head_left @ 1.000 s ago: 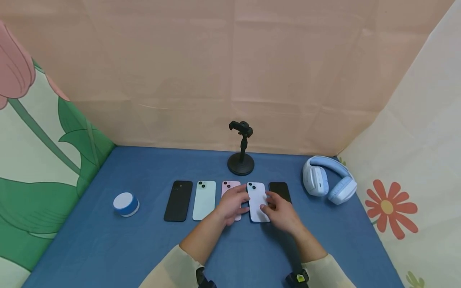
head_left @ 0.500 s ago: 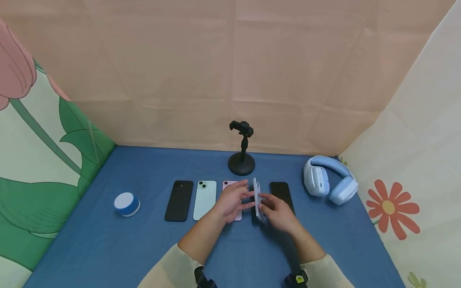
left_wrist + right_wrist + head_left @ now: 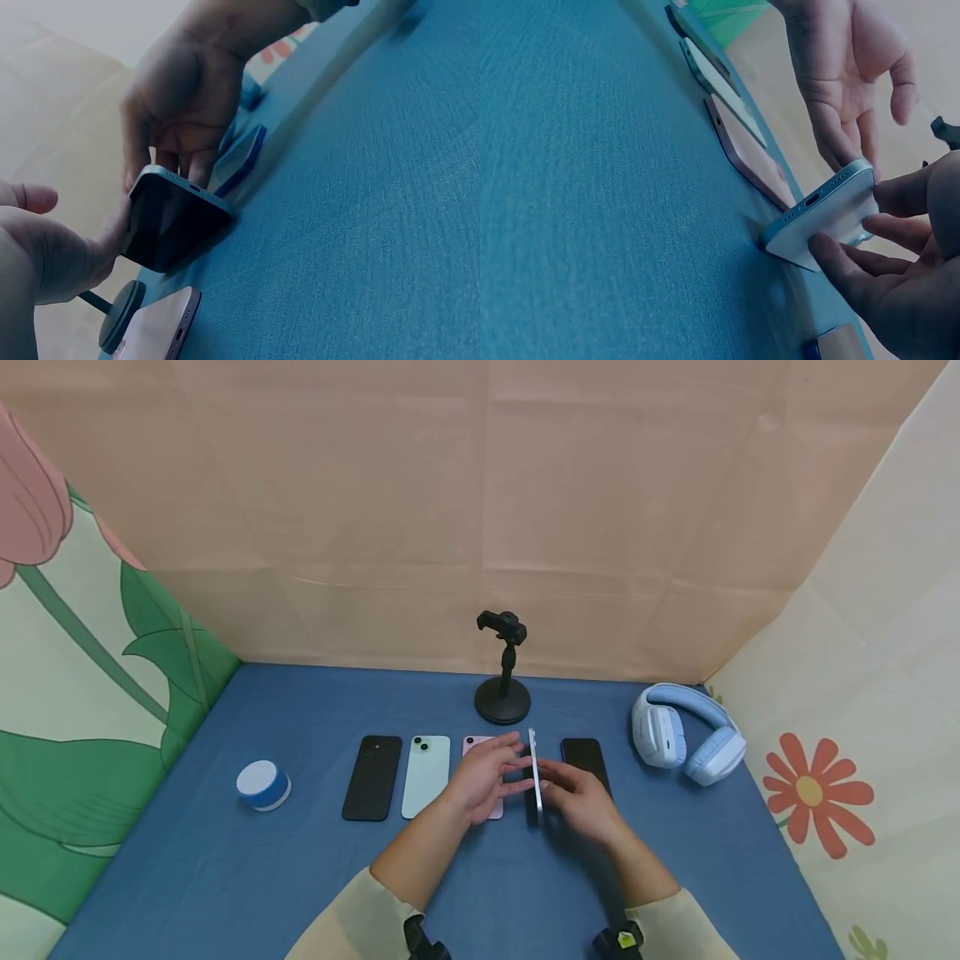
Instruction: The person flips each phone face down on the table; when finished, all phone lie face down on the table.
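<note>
A blue-clothed tabletop (image 3: 262, 877) carries, from left to right, a blue-and-white round tub (image 3: 263, 787), a black smartphone (image 3: 372, 778), a mint-green smartphone (image 3: 426, 777), a pink smartphone (image 3: 748, 154), a dark smartphone (image 3: 585, 754) and light-blue headphones (image 3: 662, 738). Behind the row stands a black phone stand (image 3: 502, 700). A pale smartphone (image 3: 825, 219) is tipped on edge; whether it touches the cloth is unclear.

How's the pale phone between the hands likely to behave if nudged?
The pale phone looks stiff: flat, no visible bend. Held on its narrow side by the right hand, it would probably topple if released. Its smooth-looking dark screen may be slippery.
</note>
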A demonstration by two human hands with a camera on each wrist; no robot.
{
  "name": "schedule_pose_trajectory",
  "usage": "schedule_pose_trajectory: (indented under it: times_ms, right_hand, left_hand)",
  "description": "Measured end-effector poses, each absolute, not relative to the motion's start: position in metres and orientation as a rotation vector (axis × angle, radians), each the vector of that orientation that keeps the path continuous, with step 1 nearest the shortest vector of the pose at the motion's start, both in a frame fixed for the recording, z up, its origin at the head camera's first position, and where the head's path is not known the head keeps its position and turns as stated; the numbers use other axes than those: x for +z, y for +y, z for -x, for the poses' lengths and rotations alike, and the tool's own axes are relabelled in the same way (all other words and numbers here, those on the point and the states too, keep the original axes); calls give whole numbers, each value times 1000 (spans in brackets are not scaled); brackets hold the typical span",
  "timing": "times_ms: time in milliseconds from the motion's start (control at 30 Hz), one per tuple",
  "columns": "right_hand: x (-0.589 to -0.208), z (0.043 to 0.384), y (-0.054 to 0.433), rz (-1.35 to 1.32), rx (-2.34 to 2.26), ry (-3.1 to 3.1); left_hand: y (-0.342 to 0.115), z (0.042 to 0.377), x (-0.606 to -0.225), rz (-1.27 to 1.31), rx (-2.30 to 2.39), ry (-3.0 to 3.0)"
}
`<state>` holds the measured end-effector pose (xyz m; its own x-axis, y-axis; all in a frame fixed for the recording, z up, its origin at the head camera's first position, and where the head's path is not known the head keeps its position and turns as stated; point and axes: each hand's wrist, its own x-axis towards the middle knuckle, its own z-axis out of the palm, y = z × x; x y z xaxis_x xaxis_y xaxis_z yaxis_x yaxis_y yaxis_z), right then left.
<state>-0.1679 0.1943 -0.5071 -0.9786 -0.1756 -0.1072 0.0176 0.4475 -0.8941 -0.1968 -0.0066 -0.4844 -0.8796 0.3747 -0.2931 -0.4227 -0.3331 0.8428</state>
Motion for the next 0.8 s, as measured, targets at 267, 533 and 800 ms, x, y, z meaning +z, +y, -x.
schedule_pose_trajectory:
  times_ms: [267, 533, 800]
  right_hand:
    - [-508, 168, 199, 139, -1695, 2406]
    - [-507, 168, 204, 71, -1715, 2406]
    - [-506, 169, 212, 44, -1719, 2410]
  left_hand:
    - [-4, 197, -492, 73, 2247, 1363]
    - [-2, 197, -499, 29, 2260, 1283]
    - [-1, 198, -502, -21, 2247, 1237]
